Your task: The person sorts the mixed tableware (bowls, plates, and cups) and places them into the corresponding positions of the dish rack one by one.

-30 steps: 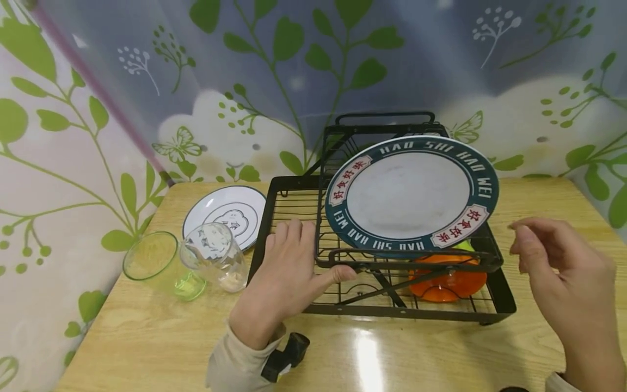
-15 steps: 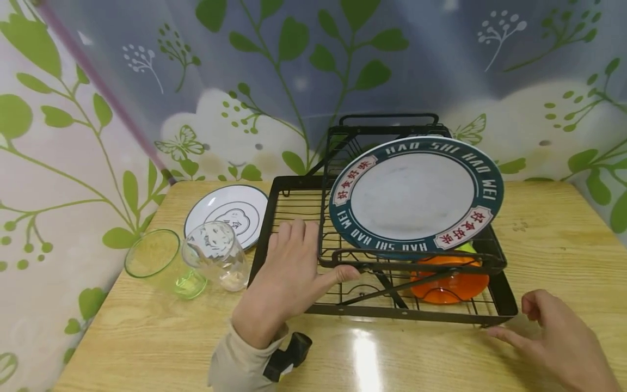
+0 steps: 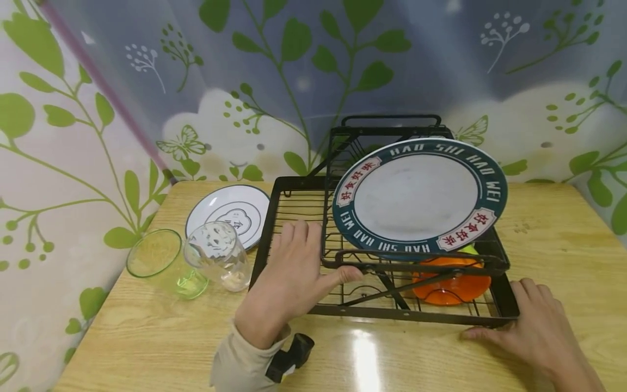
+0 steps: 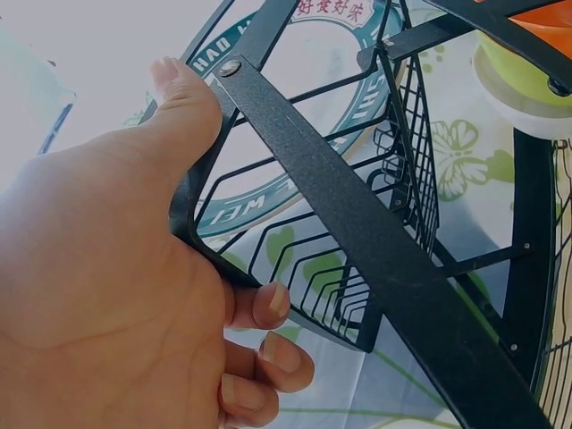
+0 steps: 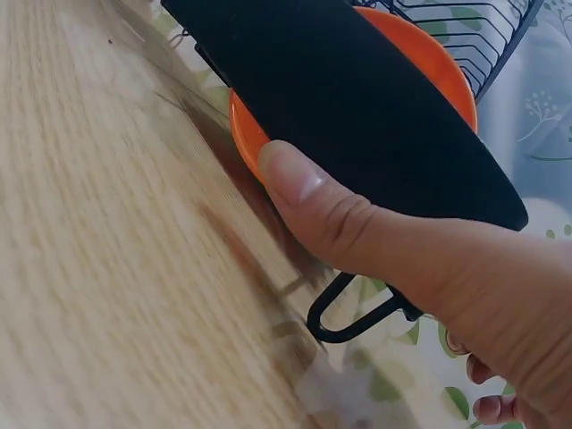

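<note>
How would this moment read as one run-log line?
left hand grips upper tier | right hand grips lower tray | large plate on upper tier

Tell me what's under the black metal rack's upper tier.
In the head view, a round orange dish and part of a yellow-green object show; the round, green-rimmed white plate hides anything farther back.

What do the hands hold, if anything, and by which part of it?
The rack: left hand, left front corner of the upper tier; right hand, right front corner of the base.
</note>
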The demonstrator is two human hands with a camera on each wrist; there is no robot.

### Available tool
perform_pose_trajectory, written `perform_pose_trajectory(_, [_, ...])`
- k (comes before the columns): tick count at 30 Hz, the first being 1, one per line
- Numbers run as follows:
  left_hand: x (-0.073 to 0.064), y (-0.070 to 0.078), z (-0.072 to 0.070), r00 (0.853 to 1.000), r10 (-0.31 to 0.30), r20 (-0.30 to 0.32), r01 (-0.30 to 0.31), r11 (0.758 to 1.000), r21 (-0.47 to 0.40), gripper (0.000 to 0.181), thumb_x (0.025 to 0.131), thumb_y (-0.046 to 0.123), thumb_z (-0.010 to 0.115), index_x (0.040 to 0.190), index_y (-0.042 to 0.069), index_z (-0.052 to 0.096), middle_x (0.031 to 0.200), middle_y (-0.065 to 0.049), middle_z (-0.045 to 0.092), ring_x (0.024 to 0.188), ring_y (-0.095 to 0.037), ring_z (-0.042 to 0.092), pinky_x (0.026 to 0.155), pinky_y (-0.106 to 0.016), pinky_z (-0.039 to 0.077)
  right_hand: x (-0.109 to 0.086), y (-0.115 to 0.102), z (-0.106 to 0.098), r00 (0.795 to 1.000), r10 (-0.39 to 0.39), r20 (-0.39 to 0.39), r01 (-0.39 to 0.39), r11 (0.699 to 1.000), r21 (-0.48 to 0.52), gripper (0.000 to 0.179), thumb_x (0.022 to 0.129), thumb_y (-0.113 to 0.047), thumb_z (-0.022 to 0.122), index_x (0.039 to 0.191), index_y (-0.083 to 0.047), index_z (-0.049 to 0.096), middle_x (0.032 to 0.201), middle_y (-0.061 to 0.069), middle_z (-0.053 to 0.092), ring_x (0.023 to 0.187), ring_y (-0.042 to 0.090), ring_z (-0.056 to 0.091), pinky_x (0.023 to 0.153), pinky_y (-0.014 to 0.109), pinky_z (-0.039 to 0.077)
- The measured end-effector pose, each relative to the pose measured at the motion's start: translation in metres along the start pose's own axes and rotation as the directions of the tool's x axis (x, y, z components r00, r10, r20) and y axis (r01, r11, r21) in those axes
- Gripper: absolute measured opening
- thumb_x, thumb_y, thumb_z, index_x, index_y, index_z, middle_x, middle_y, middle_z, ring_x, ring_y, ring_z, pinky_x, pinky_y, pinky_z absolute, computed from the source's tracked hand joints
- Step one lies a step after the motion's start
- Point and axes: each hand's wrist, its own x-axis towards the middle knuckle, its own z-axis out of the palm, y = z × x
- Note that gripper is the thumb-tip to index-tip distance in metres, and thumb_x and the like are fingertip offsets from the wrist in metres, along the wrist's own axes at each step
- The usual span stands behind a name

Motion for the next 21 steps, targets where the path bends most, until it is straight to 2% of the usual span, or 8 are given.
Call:
perform_pose_trajectory(6, [0.000, 0.000, 0.002, 1.000, -0.004, -0.008, 0.004, 1.000, 0.004, 0.107, 0.063, 0.089, -0.003, 0.106, 0.003, 0.045, 0.094, -0.010, 0.041, 0.092, -0.030, 0.039, 0.079, -0.039, 0.035, 0.003, 0.001, 0.001, 1.000, -0.019, -0.022, 0.020, 0.999, 0.028, 0.108, 0.032, -0.065, 0.089, 0.102, 0.008, 0.050, 0.091, 0.023, 0.049, 0.080, 0.041, 0.043, 0.065, 0.053, 0.034])
perform_pose_trajectory(8, [0.000, 0.000, 0.002, 1.000, -0.003, -0.003, 0.003, 1.000, 0.008, 0.105, 0.066, 0.089, 0.001, 0.107, 0.004, 0.046, 0.094, -0.010, 0.042, 0.092, -0.031, 0.039, 0.079, -0.039, 0.035, 0.004, 0.001, 0.001, 1.000, -0.020, -0.020, 0.021, 0.999, 0.037, 0.106, 0.032, -0.064, 0.090, 0.100, 0.007, 0.049, 0.088, 0.020, 0.049, 0.079, 0.038, 0.042, 0.064, 0.049, 0.034])
perform_pose_trajectory(11, [-0.002, -0.001, 0.003, 0.999, -0.011, 0.032, 0.011, 1.000, -0.003, 0.089, 0.078, 0.086, 0.026, 0.106, 0.003, 0.046, 0.096, -0.011, 0.042, 0.095, -0.031, 0.039, 0.082, -0.040, 0.034, 0.006, 0.001, 0.000, 0.999, -0.033, -0.017, 0.034, 0.997, 0.069, 0.101, 0.031, -0.063, 0.091, 0.095, 0.003, 0.049, 0.083, 0.015, 0.048, 0.077, 0.034, 0.042, 0.063, 0.044, 0.032])
perform_pose_trajectory(14, [-0.007, -0.006, 0.006, 0.997, 0.001, 0.082, 0.000, 1.000, -0.013, 0.066, 0.085, 0.069, 0.051, 0.100, 0.005, 0.046, 0.093, -0.010, 0.040, 0.094, -0.030, 0.037, 0.081, -0.040, 0.031, 0.005, 0.001, 0.001, 0.999, -0.036, -0.021, 0.038, 0.996, 0.085, 0.097, 0.030, -0.062, 0.091, 0.091, 0.000, 0.049, 0.081, 0.010, 0.046, 0.076, 0.032, 0.042, 0.062, 0.040, 0.029])
perform_pose_trajectory(16, [-0.015, -0.010, 0.009, 0.996, 0.008, 0.090, -0.006, 1.000, -0.019, 0.059, 0.085, 0.063, 0.058, 0.097, 0.007, 0.046, 0.092, -0.007, 0.038, 0.094, -0.028, 0.036, 0.080, -0.038, 0.030, 0.004, 0.001, 0.001, 0.999, -0.036, -0.020, 0.037, 0.995, 0.093, 0.096, 0.031, -0.061, 0.091, 0.091, 0.000, 0.049, 0.081, 0.010, 0.046, 0.076, 0.032, 0.042, 0.062, 0.039, 0.030])
perform_pose_trajectory(18, [-0.024, -0.016, 0.012, 0.999, 0.015, 0.046, -0.014, 0.999, -0.032, 0.055, 0.083, 0.060, 0.062, 0.092, 0.010, 0.043, 0.089, -0.005, 0.035, 0.089, -0.026, 0.034, 0.077, -0.035, 0.028, 0.004, 0.002, 0.001, 0.999, -0.034, -0.030, 0.037, 0.995, 0.097, 0.094, 0.031, -0.060, 0.092, 0.090, 0.000, 0.049, 0.081, 0.011, 0.046, 0.076, 0.032, 0.042, 0.062, 0.040, 0.029])
perform_pose_trajectory(21, [-0.040, -0.026, 0.016, 0.995, -0.006, -0.100, -0.001, 0.997, -0.074, 0.048, 0.083, 0.051, 0.068, 0.089, 0.011, 0.043, 0.089, -0.002, 0.034, 0.086, -0.023, 0.032, 0.074, -0.033, 0.028, 0.005, 0.002, 0.001, 0.998, -0.041, -0.038, 0.045, 0.993, 0.107, 0.093, 0.032, -0.058, 0.093, 0.090, -0.001, 0.049, 0.082, 0.011, 0.046, 0.077, 0.032, 0.041, 0.064, 0.040, 0.029])
